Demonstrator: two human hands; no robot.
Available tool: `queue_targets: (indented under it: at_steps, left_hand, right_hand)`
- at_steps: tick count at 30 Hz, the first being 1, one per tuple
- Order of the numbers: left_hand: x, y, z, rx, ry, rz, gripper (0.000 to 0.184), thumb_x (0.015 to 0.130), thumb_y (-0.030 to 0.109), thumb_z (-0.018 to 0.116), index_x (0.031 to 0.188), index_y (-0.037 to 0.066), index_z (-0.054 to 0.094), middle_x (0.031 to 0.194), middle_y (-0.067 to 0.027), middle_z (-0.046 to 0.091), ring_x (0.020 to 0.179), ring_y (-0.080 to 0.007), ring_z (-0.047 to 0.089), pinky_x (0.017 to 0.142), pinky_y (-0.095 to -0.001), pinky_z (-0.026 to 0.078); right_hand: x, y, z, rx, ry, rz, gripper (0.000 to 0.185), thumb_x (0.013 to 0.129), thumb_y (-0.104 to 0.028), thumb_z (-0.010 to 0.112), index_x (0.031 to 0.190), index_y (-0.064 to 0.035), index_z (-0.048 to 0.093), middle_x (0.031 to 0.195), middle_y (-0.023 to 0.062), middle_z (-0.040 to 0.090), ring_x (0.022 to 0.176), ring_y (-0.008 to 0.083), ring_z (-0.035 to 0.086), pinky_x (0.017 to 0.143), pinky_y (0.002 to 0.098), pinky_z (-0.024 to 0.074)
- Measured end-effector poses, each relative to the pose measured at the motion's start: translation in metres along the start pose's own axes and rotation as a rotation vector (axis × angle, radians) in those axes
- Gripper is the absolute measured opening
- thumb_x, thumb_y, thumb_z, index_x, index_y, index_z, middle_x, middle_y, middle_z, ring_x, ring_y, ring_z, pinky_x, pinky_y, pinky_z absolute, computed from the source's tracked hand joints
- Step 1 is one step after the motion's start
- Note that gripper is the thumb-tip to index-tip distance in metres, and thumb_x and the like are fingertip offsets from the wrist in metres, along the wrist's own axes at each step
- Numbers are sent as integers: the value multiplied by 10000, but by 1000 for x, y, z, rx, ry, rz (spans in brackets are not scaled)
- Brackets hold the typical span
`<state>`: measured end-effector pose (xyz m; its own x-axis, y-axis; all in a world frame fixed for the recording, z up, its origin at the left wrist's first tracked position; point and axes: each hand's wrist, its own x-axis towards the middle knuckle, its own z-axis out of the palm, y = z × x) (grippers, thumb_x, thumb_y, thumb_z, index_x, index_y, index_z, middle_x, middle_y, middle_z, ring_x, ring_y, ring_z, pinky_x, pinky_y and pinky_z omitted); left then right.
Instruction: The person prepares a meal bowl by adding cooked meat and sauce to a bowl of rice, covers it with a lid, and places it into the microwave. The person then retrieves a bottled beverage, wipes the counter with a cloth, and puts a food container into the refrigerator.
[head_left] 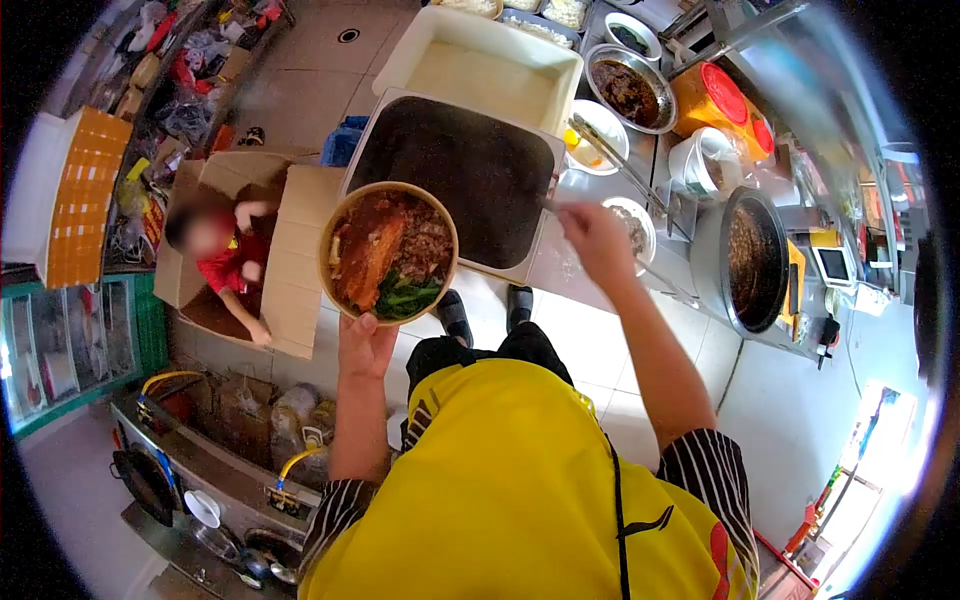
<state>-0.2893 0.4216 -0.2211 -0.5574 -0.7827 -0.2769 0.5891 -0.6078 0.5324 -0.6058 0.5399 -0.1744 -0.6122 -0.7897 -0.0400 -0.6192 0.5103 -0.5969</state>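
My left hand grips a round paper bowl from below at its near side. Inside the bowl are a slab of reddish-brown meat, minced brown topping and green leafy vegetables. My right hand is blurred, closed with the fingers together at the right edge of a dark rectangular pan. A short greyish end sticks out from its fingers, too smeared to name. Just beside this hand is a white bowl with pale contents and a utensil in it.
Beyond the pan stands a cream tub. Along the right counter are a steel bowl of dark sauce, a white bowl with a ladle and a large dark pot. On the left, a person in red sits in a cardboard box.
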Motion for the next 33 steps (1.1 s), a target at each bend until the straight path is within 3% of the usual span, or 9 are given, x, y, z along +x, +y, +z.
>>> queue_targets:
  at_steps: [3, 11, 19, 26, 30, 33]
  left_hand:
    - [-3, 1, 0, 10, 8, 1, 846, 659, 136, 841, 1371, 44, 392, 1368, -100, 465, 1261, -270, 468, 1064, -434, 427]
    - [-16, -5, -17, 11, 66, 4, 806, 679, 118, 831, 1360, 43, 406, 1351, -95, 487, 1231, -268, 498, 1037, -429, 456]
    - [-16, -6, -6, 46, 12, -5, 755, 714, 106, 793, 1359, 34, 406, 1359, -104, 481, 1234, -268, 498, 1021, -422, 466]
    - [-13, -14, 6, 29, -10, -70, 771, 719, 98, 779, 1376, 39, 380, 1376, -114, 460, 1271, -276, 462, 1048, -425, 436]
    - [-3, -21, 32, 59, -44, -149, 832, 683, 104, 809, 1381, 31, 362, 1384, -119, 449, 1276, -287, 456, 1047, -422, 434]
    - [-1, -40, 50, 84, -85, -207, 858, 671, 98, 817, 1387, 26, 348, 1382, -124, 448, 1277, -288, 454, 1046, -419, 434]
  right_hand:
    - [39, 15, -20, 338, -11, 170, 266, 899, -187, 605, 1077, 10, 615, 828, 155, 685, 692, 187, 673, 654, 322, 532]
    - [113, 66, -9, 156, 99, 146, 315, 863, -195, 582, 1107, 3, 580, 836, 149, 693, 680, 208, 697, 667, 334, 535]
    - [131, 89, 15, 451, 201, 256, 404, 845, -268, 629, 1066, 67, 579, 808, 132, 688, 634, 167, 680, 589, 299, 532]
    - [98, 70, -4, 561, 195, 334, 500, 856, -351, 670, 1111, 68, 567, 866, 102, 661, 624, 143, 649, 540, 261, 488]
    - [40, 74, -25, 580, 252, 307, 225, 920, -226, 594, 935, -9, 651, 792, 53, 649, 633, 117, 603, 573, 261, 472]
    - [-19, 75, -36, 676, 77, 365, 222, 940, -217, 574, 910, -11, 653, 773, 30, 645, 620, 113, 575, 593, 257, 467]
